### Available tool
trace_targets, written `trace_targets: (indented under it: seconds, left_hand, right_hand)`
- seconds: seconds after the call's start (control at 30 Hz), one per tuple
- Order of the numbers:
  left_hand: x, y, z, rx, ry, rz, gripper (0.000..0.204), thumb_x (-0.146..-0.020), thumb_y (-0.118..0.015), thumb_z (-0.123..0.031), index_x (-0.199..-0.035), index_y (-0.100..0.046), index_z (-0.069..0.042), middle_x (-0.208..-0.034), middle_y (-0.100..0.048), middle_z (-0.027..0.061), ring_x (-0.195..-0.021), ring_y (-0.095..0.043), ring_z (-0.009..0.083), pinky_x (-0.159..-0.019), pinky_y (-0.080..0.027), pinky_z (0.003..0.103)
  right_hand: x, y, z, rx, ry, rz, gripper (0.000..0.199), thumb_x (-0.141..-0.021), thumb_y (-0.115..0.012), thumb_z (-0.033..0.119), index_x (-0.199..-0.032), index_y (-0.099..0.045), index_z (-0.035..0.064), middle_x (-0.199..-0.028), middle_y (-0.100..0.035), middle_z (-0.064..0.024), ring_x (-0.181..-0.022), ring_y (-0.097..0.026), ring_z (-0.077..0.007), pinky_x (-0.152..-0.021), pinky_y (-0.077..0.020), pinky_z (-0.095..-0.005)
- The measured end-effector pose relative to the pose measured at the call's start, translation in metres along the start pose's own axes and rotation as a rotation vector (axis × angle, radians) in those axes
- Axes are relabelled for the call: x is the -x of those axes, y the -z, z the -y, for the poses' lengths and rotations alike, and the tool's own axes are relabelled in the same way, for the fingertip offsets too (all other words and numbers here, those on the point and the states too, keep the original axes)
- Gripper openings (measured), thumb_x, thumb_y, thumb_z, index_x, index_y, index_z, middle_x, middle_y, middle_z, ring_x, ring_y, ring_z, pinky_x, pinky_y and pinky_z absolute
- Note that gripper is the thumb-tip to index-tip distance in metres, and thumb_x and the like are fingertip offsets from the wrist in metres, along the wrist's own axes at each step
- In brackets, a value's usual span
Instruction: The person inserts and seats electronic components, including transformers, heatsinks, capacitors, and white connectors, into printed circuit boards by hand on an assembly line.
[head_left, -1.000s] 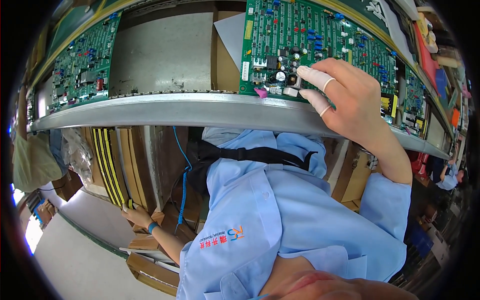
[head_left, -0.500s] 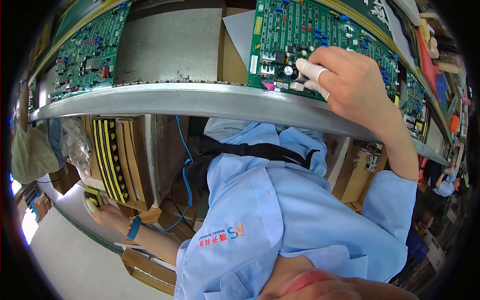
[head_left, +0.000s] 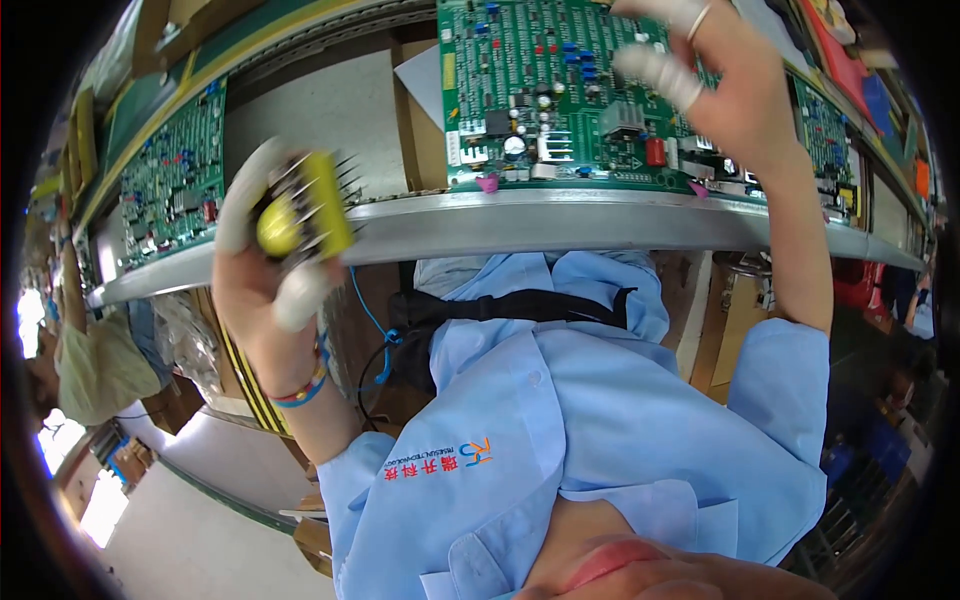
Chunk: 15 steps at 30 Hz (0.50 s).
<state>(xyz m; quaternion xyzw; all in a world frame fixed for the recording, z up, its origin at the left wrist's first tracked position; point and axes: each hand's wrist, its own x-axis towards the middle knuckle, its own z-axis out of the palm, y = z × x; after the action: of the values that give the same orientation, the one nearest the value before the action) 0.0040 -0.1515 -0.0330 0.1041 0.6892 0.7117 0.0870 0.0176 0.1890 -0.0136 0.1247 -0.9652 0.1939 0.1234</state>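
My left hand, with white finger cots on, grips a yellow and black transformer between thumb and fingers. Rows of metal pins stick out of it to the right, and it is held up in front of the metal rail. My right hand, also in white finger cots, hovers above the right part of a green circuit board, its thumb and finger spread with nothing visible between them. Capacitors, blue parts, a red part and a grey heat sink stand on that board. The right fingertips partly hide it.
A silver rail runs along the near edge of the line. Another circuit board lies at the left, one more at the right. Below the rail are stacked cardboard and yellow-black rows, a plastic bag and a blue coiled cord.
My left hand has risen from beside the stacked cardboard to the rail, bringing the transformer. My right hand has left the capacitors and moved up and right, its fingers now spread.
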Motion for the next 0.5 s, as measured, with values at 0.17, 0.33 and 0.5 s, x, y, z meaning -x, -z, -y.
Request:
trace_targets:
  seconds: [0.17, 0.33, 0.5]
  left_hand:
    - [-0.055, -0.075, 0.005, -0.274, -0.288, 0.391, 0.079, -0.069, -0.08, -0.013, -0.136, -0.04, -0.003, -0.115, -0.06, 0.0103, -0.098, -0.055, 0.0159, -0.087, -0.044, 0.031]
    - [-0.071, -0.118, -0.013, -0.937, -0.486, 0.521, 0.083, -0.065, -0.08, -0.017, -0.137, -0.04, -0.005, -0.105, -0.064, 0.0033, -0.092, -0.052, 0.017, -0.089, -0.042, 0.032]
    - [-0.077, -0.14, -0.018, -1.214, -0.662, 0.659, 0.082, -0.065, -0.079, -0.016, -0.138, -0.042, -0.012, -0.101, -0.065, 0.0031, -0.086, -0.05, 0.0199, -0.089, -0.039, 0.032]
  right_hand:
    - [0.003, 0.002, -0.002, -0.238, -0.034, -0.39, 0.03, -0.079, -0.068, 0.004, -0.109, -0.064, 0.0042, -0.083, -0.061, -0.0045, -0.053, -0.043, -0.0095, -0.048, -0.0354, -0.023]
    - [0.013, 0.007, -0.017, -0.233, 0.025, -0.517, 0.03, -0.076, -0.07, 0.003, -0.106, -0.065, 0.0046, -0.078, -0.058, -0.0052, -0.053, -0.043, -0.0131, -0.048, -0.0361, -0.0249]
    - [0.014, 0.006, -0.027, -0.972, -0.002, -0.648, 0.018, -0.074, -0.068, 0.004, -0.092, -0.066, 0.0017, -0.078, -0.062, -0.0114, -0.065, -0.058, -0.027, -0.057, -0.0455, -0.0345]
